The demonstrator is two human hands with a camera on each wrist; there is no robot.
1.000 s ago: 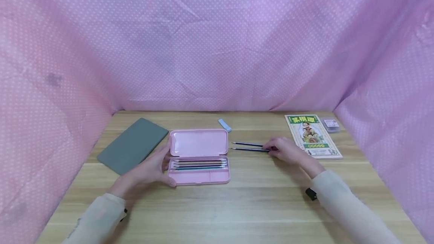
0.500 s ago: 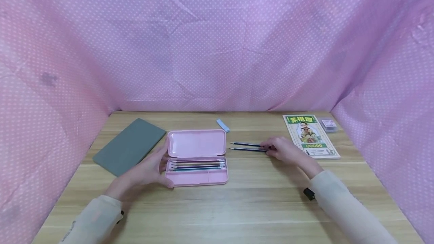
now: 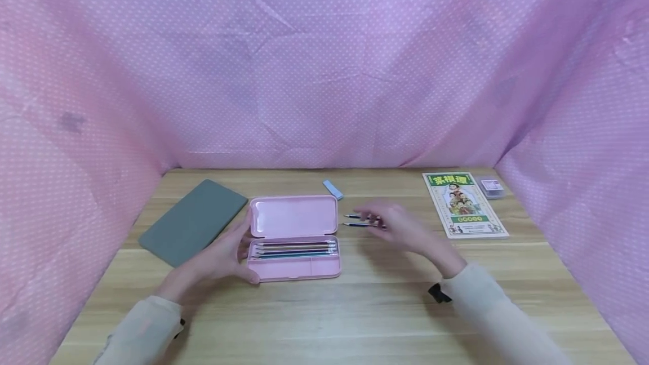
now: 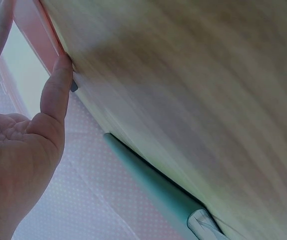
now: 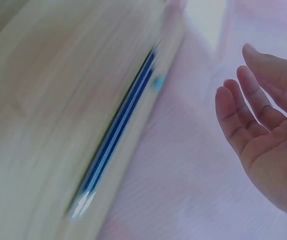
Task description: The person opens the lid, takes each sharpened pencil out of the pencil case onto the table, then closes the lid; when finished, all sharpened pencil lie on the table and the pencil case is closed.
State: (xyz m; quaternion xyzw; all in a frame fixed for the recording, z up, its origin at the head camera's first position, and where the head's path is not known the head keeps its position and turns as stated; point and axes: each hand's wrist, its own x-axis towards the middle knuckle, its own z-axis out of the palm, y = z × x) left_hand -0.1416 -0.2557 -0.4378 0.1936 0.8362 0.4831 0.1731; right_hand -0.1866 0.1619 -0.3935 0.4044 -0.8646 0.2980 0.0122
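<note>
Right hand (image 3: 400, 228) open over two pencils (image 3: 361, 220) beside pencil case (image 3: 296, 237)

The right hand (image 3: 400, 228) is smeared by motion in the head view, and most of the two dark blue pencils (image 3: 361, 220) is hidden behind it. In the right wrist view those pencils (image 5: 121, 125) are blurred into streaks. The print on the green-bordered illustrated booklet (image 3: 463, 203) cannot be read.

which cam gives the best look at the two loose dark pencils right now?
Right wrist: the two loose pencils fill the frame side by side, though motion-blurred. Head view shows only their tips, with the right hand covering the rest. Left wrist misses them.
</note>
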